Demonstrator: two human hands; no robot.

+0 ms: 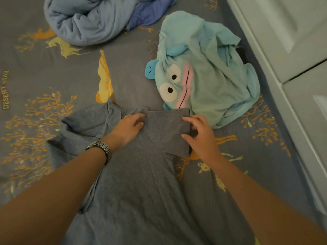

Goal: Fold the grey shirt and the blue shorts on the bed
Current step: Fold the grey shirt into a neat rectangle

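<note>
The left hand (129,127) lies palm down on the grey shirt (141,183), fingers loosely spread and pressing the cloth near the collar; its grip pinches nothing. A ring shows on one finger and a metal watch (100,147) sits on the wrist. The right hand (200,135) is at 3 o'clock from the left, at the right edge of a sleeve that is folded in over the chest; its fingers curl round that folded edge, thumb below, but whether the grip truly pinches the cloth cannot be told.

The grey shirt lies flat on the bed (44,82), collar toward 12 o'clock, hem toward 6 o'clock, running out of the bottom of the view. Its other sleeve lies rumpled toward 9 o'clock.

Just beyond the right hand, toward 1 o'clock, lies a crumpled pale-teal cartoon-face garment (208,71), touching the folded sleeve's far edge. Toward 11 o'clock, well apart, a bunched blue blanket (92,20) lies at the top of the bed. The bed's sheet is grey with orange branch and deer prints. A white door (292,41) stands along the 3 o'clock side.
</note>
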